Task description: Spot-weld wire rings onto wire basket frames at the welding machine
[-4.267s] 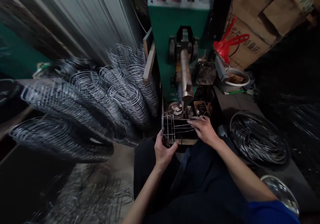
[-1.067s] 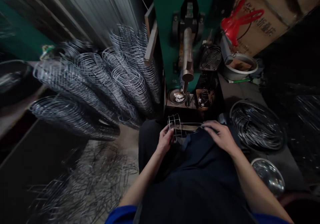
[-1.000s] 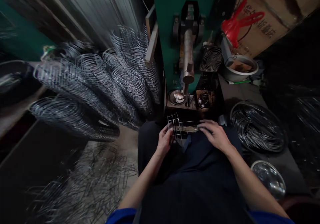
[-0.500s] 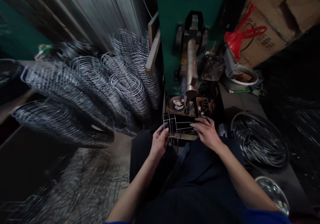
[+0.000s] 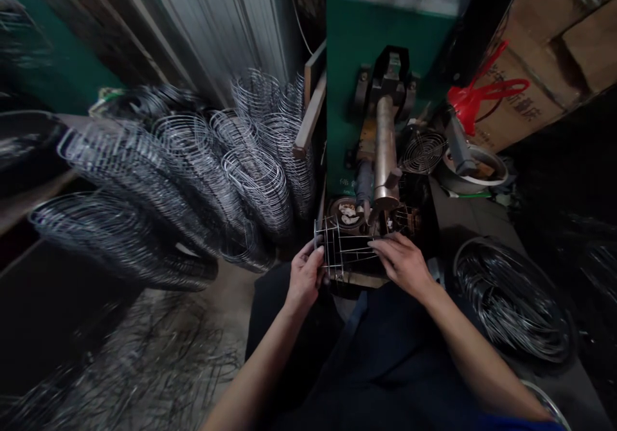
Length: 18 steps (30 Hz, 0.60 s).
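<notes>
Both hands hold a small wire frame (image 5: pixel 333 246) above my lap, just below the machine's electrodes. My left hand (image 5: pixel 305 270) grips its left end, fingers closed around the wires. At the other end, my right hand (image 5: pixel 401 263) pinches the long wires between thumb and fingers. Directly beyond the frame stands a green spot-welding machine (image 5: pixel 347 110). Its thick metal arm (image 5: pixel 385 142) points down toward the frame, with a narrower electrode beside it. A small round dish (image 5: pixel 348 212) with whitish scraps sits under the arm.
Stacks of bent wire pieces (image 5: pixel 260 184) stand on the left, with loose wires (image 5: pixel 159 354) on the floor below. To the right are a basin of wire rings (image 5: pixel 511 296), a white bowl (image 5: pixel 475 174), a fan grille (image 5: pixel 422 150) and cardboard boxes (image 5: pixel 520 103). A wooden bar (image 5: pixel 311 116) juts beside the machine.
My view has tilted up and shifted left, so the machine's top panel now shows. Both hands keep their hold on the wire frame, which sits almost where it was.
</notes>
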Available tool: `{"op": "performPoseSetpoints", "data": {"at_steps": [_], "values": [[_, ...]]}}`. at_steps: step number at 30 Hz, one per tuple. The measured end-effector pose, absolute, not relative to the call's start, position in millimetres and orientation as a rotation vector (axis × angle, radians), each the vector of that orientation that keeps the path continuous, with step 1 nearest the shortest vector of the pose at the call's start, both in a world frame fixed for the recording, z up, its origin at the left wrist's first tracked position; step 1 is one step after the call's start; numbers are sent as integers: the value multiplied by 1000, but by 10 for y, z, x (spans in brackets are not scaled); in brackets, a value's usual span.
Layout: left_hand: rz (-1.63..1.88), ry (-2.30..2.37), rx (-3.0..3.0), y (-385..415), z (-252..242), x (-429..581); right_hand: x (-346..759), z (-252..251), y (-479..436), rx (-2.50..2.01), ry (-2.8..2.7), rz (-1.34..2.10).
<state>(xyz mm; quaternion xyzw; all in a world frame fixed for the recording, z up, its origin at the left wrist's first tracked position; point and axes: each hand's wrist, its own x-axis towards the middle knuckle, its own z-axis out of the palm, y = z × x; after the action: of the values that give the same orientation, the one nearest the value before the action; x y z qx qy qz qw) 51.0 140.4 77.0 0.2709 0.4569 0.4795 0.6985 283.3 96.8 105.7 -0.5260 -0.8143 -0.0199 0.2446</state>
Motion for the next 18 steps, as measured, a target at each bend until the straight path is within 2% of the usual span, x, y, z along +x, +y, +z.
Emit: {"op": "performPoseSetpoints", "data": {"at_steps": [8,18], "values": [[1044,1009,604,1434,727,499,2853,1001,977,-1372,-2360,-160],[997,1050,941,1102,416,462,2841,931,963,-1399,-2234,-35]]}}
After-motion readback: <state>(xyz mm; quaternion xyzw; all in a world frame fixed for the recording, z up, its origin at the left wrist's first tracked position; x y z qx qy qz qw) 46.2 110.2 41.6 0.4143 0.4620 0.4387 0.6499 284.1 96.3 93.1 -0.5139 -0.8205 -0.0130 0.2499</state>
